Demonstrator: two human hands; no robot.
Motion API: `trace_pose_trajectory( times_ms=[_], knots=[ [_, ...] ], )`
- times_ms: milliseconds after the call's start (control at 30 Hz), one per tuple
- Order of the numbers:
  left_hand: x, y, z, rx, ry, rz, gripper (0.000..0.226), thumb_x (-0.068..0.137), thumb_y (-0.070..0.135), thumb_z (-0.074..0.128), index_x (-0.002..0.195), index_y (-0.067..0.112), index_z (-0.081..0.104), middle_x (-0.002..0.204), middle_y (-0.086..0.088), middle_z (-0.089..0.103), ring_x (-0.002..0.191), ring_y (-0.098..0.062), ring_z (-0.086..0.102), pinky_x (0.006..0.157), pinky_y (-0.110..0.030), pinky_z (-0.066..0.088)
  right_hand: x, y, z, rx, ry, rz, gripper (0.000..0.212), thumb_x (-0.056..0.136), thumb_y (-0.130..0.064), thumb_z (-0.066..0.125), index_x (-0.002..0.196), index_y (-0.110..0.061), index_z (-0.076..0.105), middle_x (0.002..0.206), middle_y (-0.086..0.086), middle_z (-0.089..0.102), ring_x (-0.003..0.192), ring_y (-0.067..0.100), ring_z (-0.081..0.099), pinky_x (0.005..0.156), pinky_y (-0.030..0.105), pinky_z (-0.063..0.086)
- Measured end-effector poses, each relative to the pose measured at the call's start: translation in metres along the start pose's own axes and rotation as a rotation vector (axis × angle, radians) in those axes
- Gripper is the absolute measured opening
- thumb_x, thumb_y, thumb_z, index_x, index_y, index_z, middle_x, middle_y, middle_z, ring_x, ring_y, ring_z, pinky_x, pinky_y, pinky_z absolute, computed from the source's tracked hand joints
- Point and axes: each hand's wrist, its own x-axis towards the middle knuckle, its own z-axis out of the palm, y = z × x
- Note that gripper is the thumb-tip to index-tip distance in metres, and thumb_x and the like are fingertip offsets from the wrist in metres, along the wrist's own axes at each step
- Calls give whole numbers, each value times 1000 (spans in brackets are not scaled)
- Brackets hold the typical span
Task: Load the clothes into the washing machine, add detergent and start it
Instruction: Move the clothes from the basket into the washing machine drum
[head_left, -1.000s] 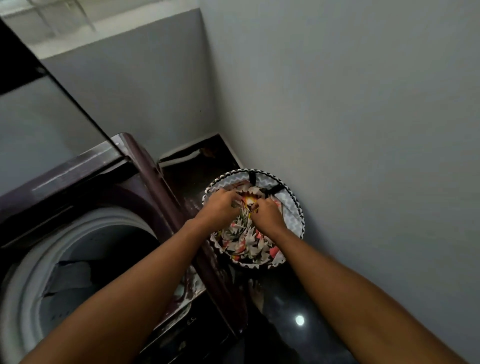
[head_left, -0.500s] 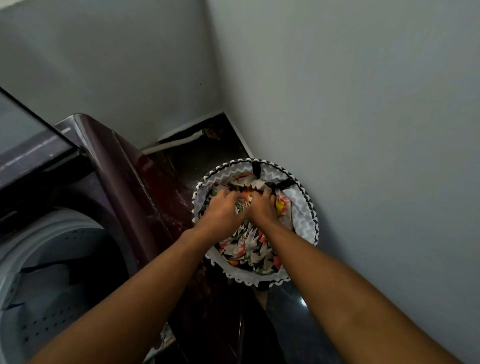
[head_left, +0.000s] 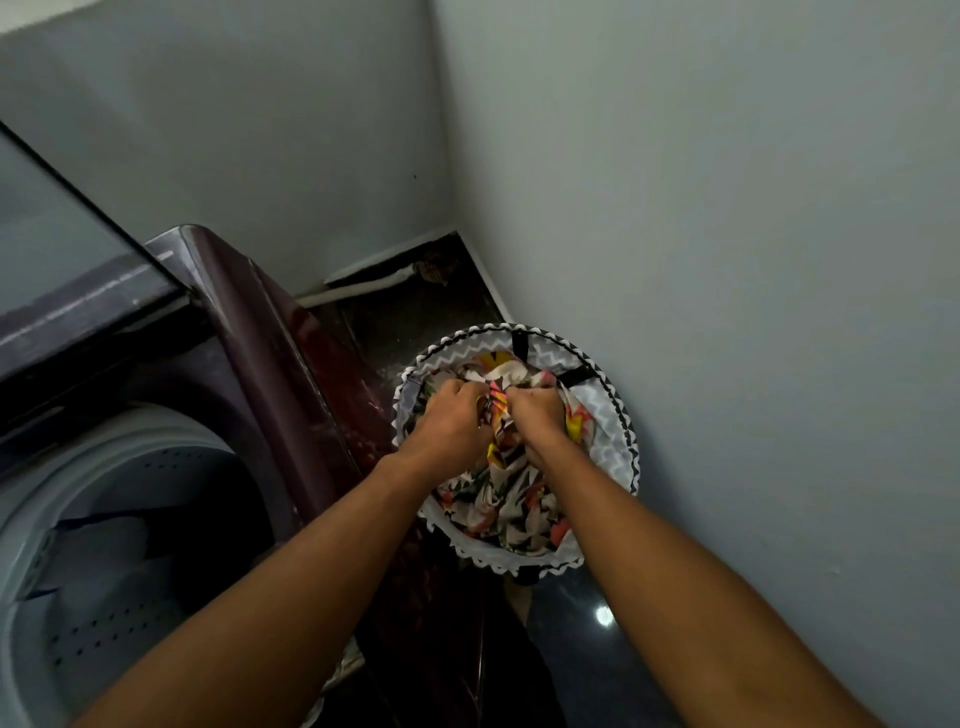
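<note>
A round laundry basket (head_left: 613, 415) with a grey zigzag lining and black-and-white trim stands on the floor in the corner. A floral-print cloth (head_left: 511, 501) in black, white, orange and yellow fills it. Both my hands are inside the basket. My left hand (head_left: 449, 423) and my right hand (head_left: 537, 410) are each closed on a bunch of the cloth, side by side. The top-loading washing machine (head_left: 291, 343), dark maroon, is at the left with its lid (head_left: 62, 249) raised. Its pale drum (head_left: 130, 545) is open, with something light lying in it.
Grey walls meet in a corner behind the basket, and the right wall runs close along it. A white pipe (head_left: 358, 291) lies on the dark floor behind the machine. The glossy dark floor (head_left: 602, 618) shows a light reflection.
Both hands have drawn together and gathered the floral cloth up into a bunch between them. The view has shifted slightly.
</note>
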Motion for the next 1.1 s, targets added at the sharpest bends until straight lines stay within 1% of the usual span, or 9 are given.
trace_pose_trajectory(
  times_ms=[200,467,600,667,733,800,900,1000,1100],
  knots=[
    [-20,9,-7,-111,-29,38,81,81,27,76,150,24,34,142,-10,37,131,-26,42,111,-39,39,-60,-40,-34,208,11,-17,24,70,1,52,52,-14,46,53,-1,47,52,19,41,49,28,30],
    [-67,39,-56,-280,269,211,22,73,28,79,93,23,73,84,8,67,78,-8,60,72,-26,48,-123,-80,-55,183,-121,-353,6,45,-22,58,46,-17,55,57,3,49,62,25,42,57,43,38],
    [-93,46,-82,-403,326,203,20,73,31,83,89,24,74,77,11,69,71,-4,63,64,-22,50,-121,-65,-71,-201,-108,-485,22,77,-26,75,97,-20,69,94,-1,71,90,19,65,77,33,53],
    [-101,48,-91,-421,326,193,20,73,30,84,87,20,74,76,7,70,70,-7,65,64,-27,54,-116,-54,-73,-397,-243,-611,57,80,-13,69,132,-29,54,121,0,65,111,17,62,91,35,53],
    [-110,46,-97,-425,332,191,21,73,28,84,88,17,75,77,4,72,74,-9,67,66,-29,57,-126,-51,-70,-456,-406,-661,83,77,1,66,146,-33,37,133,-6,58,121,14,57,98,39,53],
    [-118,44,-99,-438,345,190,22,73,27,85,90,16,75,79,3,72,76,-7,68,68,-28,58,-143,-55,-70,-481,-517,-579,81,76,8,67,139,-37,41,127,-12,57,113,8,59,88,31,58],
    [-130,39,-102,-495,405,190,30,72,26,86,97,15,75,83,4,73,80,-4,68,70,-23,57,-159,-58,-63,-446,-450,-475,55,79,5,60,120,-30,63,114,11,67,94,28,68,70,48,60],
    [-141,34,-112,-610,423,175,44,72,25,87,112,17,71,94,4,73,91,-7,69,74,-15,55,-180,-68,-59,-351,-314,-457,35,78,9,46,88,-18,67,71,16,58,58,24,49,50,35,35],
    [-152,32,-126,-717,455,176,59,71,34,87,124,23,63,108,7,71,101,-6,66,85,-22,56,-216,-84,-55,-238,-228,-465,27,92,-3,49,72,-17,62,60,6,50,53,18,39,52,30,27]
  ],
)
